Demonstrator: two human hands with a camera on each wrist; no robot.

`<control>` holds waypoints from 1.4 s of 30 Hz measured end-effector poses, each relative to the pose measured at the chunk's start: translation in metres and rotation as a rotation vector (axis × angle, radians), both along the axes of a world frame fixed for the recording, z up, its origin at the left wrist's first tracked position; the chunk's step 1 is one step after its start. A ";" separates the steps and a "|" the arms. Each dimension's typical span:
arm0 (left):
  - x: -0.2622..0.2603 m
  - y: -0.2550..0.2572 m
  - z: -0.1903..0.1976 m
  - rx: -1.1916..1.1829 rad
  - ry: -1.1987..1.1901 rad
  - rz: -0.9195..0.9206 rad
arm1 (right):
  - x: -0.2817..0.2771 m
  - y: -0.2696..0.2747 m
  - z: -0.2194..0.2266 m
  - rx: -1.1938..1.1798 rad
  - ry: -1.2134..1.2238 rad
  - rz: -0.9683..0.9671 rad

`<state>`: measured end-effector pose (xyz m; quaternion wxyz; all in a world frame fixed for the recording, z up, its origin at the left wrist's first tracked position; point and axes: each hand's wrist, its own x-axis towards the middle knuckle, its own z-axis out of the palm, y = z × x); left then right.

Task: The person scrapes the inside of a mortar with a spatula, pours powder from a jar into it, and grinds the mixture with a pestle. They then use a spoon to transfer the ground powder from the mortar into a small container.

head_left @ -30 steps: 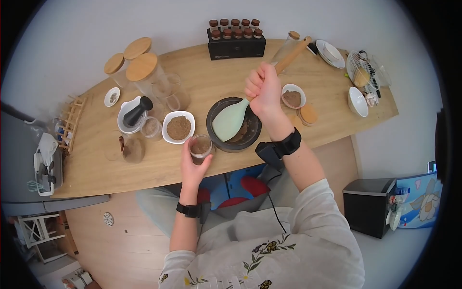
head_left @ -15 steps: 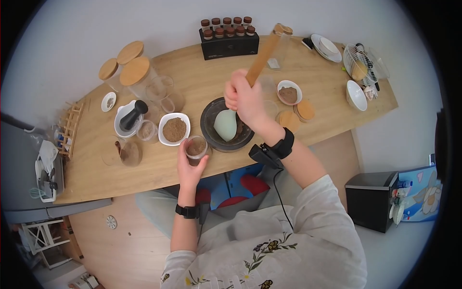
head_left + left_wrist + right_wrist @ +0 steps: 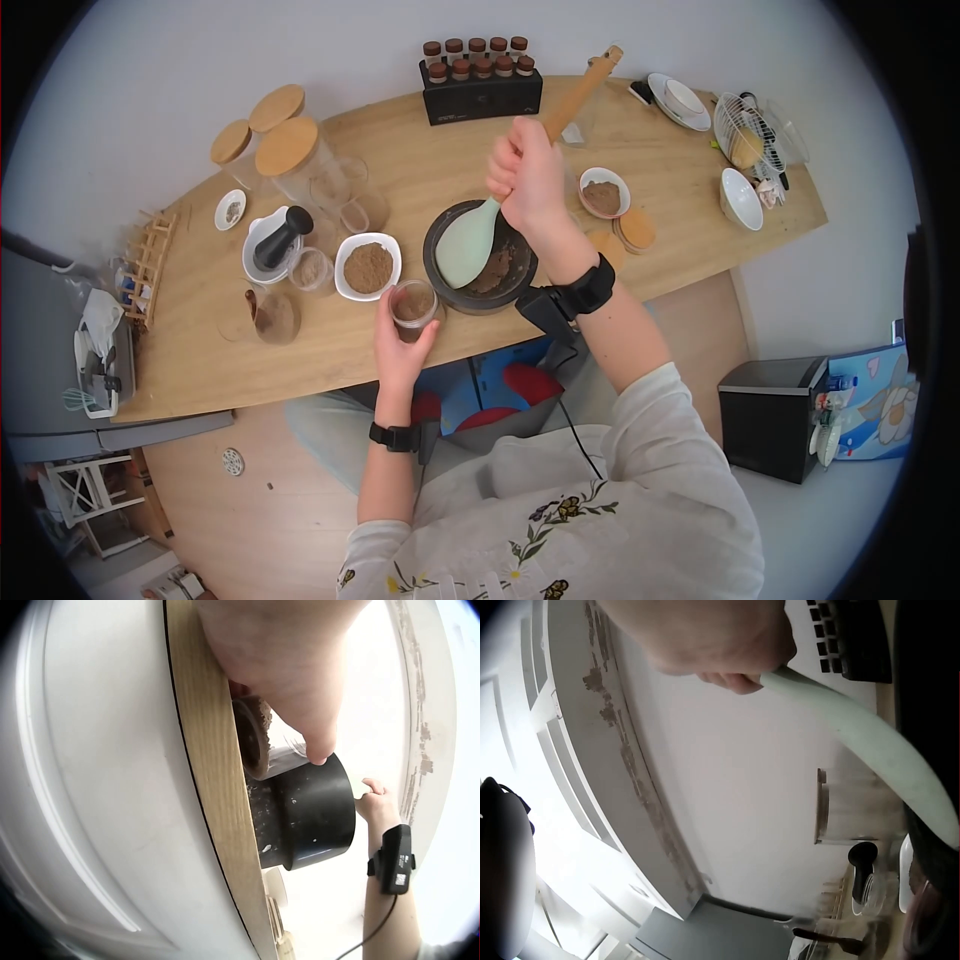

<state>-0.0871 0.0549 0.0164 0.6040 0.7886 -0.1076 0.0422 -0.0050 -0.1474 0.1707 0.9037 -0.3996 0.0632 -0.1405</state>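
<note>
My right hand (image 3: 530, 180) is wrapped around a spatula, its wooden handle rising above the fist. Its broad pale green head (image 3: 465, 245) leans into a black mortar (image 3: 480, 304) that has brown powder at the bottom. In the right wrist view the curved green blade (image 3: 855, 727) runs from the hand down into the dark bowl. My left hand (image 3: 400, 355) holds a small clear jar (image 3: 413, 305) of brown powder, thumb and fingers on opposite sides. The left wrist view has this jar (image 3: 281, 750) right beside the mortar (image 3: 319, 814), low over the table edge.
Left of the mortar stand a white square dish (image 3: 345, 285) of brown powder, a white bowl with a black pestle (image 3: 285, 237) and glass jars with wooden lids (image 3: 290, 145). To the right are a small powder bowl (image 3: 612, 212) and wooden lids (image 3: 635, 230). A spice rack (image 3: 482, 100) stands behind.
The spatula first went down deeper into the mortar and stood steeper, then came up and tilted back, showing more of its head. My left hand stays around the jar.
</note>
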 end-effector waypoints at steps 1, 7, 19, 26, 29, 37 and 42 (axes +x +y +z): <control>0.000 0.000 -0.001 -0.003 -0.002 -0.001 | 0.001 -0.001 -0.003 0.004 0.014 -0.004; 0.003 0.001 -0.006 -0.015 -0.035 0.021 | -0.003 -0.007 -0.016 -0.007 0.033 0.017; 0.003 0.000 -0.009 0.005 -0.039 0.031 | -0.023 0.049 -0.011 -0.795 -0.092 0.207; 0.001 0.000 -0.004 -0.008 -0.021 0.026 | -0.009 0.032 0.018 -0.329 0.001 0.197; 0.000 0.000 -0.004 -0.007 -0.035 0.022 | -0.007 0.012 0.029 -0.209 0.003 0.204; 0.000 0.000 -0.003 -0.006 -0.032 0.026 | 0.004 -0.012 0.009 -0.083 0.077 0.392; 0.002 -0.001 -0.003 -0.016 -0.022 0.020 | 0.005 -0.019 -0.003 -0.080 0.088 0.442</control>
